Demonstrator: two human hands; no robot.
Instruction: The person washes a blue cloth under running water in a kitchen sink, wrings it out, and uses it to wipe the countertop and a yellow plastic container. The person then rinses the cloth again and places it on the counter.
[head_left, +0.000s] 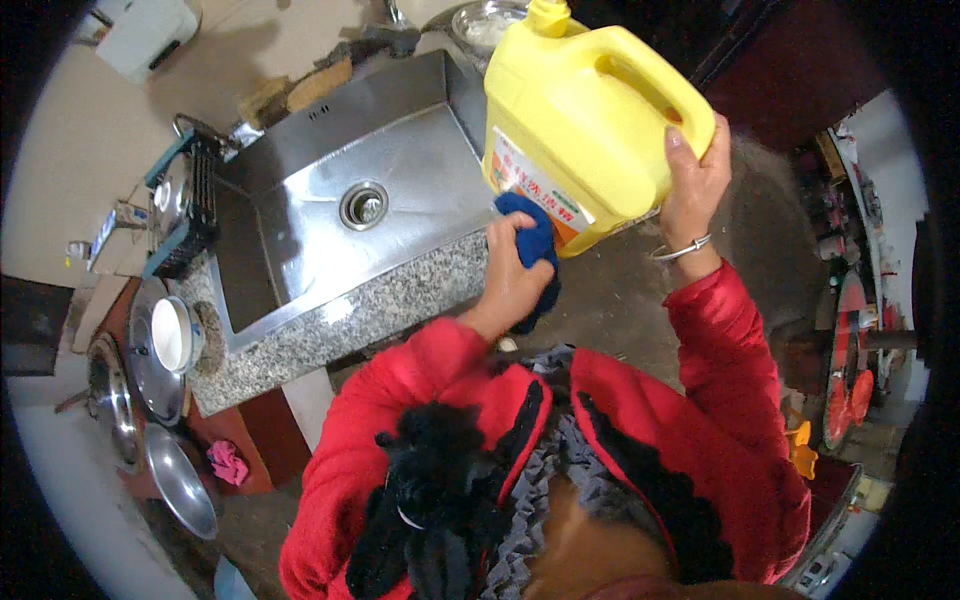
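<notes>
A large yellow plastic jug (577, 127) with a capped spout and a printed label is tilted beside the right end of the stainless steel sink (409, 161). My right hand (694, 176) grips the lower end of its moulded handle, thumb on top. In my left hand (515, 274) is a bunched dark blue cloth (532, 229), pressed against the label side of the jug. The cloth's lower part hangs below my fingers. Part of the basin's right side is hidden behind the jug.
A speckled stone counter (360, 300) borders the sink. A white bowl (171, 335) stands at its left end, near a dark rack (184, 202). Metal basins (180, 480) and a pink cloth (227, 463) are at the lower left. Behind the jug is a metal bowl (487, 26).
</notes>
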